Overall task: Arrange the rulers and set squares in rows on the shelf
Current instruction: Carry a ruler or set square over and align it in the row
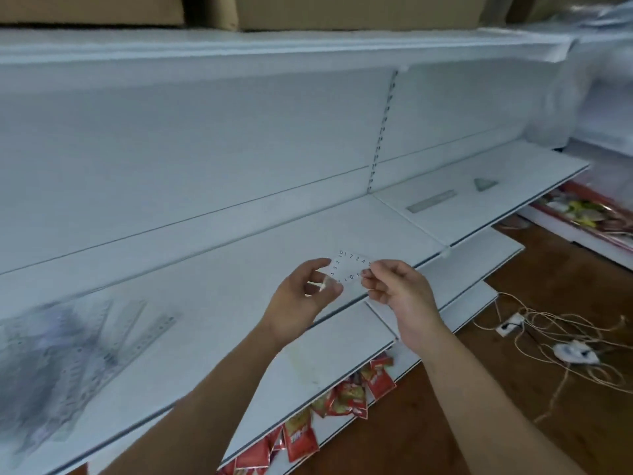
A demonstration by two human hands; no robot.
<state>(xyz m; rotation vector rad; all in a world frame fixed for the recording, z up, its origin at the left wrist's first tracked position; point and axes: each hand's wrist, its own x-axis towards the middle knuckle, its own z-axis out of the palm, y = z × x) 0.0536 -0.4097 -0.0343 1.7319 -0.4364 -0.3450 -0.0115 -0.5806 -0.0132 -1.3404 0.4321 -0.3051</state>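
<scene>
Both my hands hold one small clear set square (351, 267) with black numbers, above the front of the white shelf (219, 296). My left hand (305, 296) pinches its lower left corner and my right hand (397, 289) pinches its right end. A blurred heap of clear rulers and set squares (78, 347) lies on the shelf at the far left. On the shelf section to the right, a clear ruler (431, 201) lies flat, and a small clear set square (484, 184) lies beyond it.
Cardboard boxes (356, 10) stand on the top shelf. Red snack packets (342, 402) hang under the lower shelf. A tangle of cord with a white socket strip (510, 325) lies on the brown floor at the right. Colourful packets (582, 210) fill a low shelf at the far right.
</scene>
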